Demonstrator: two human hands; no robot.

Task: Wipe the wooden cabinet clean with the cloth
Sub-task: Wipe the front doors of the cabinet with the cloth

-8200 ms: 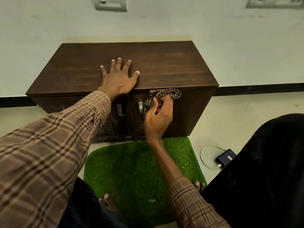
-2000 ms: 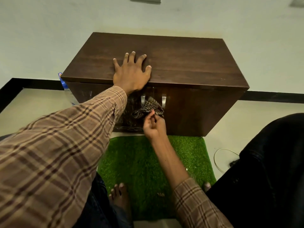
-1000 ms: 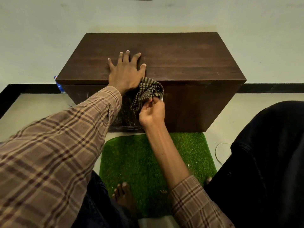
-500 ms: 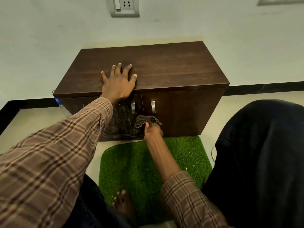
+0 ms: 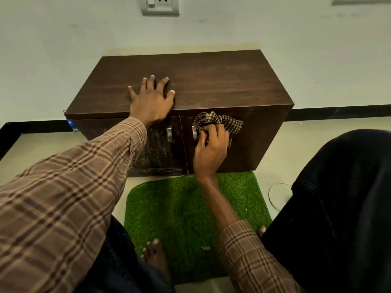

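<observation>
A low dark wooden cabinet (image 5: 222,81) with two front doors stands against the white wall. My left hand (image 5: 151,102) lies flat on its top near the front edge, fingers spread. My right hand (image 5: 210,146) grips a bunched checked cloth (image 5: 220,122) and holds it against the upper part of the right door, beside that door's metal handle (image 5: 194,132). The left door's handle (image 5: 169,133) shows next to my left sleeve, which hides part of that door.
A green grass mat (image 5: 179,210) lies on the floor before the cabinet, with my bare toes (image 5: 153,248) on it. My dark-trousered knee (image 5: 342,197) fills the right side. A white cable (image 5: 273,195) curls beside the mat. A wall socket (image 5: 160,5) sits above.
My right hand has carried the cloth from the bottom of the doors up to the top of the right door. My left hand has stayed flat on the cabinet top.
</observation>
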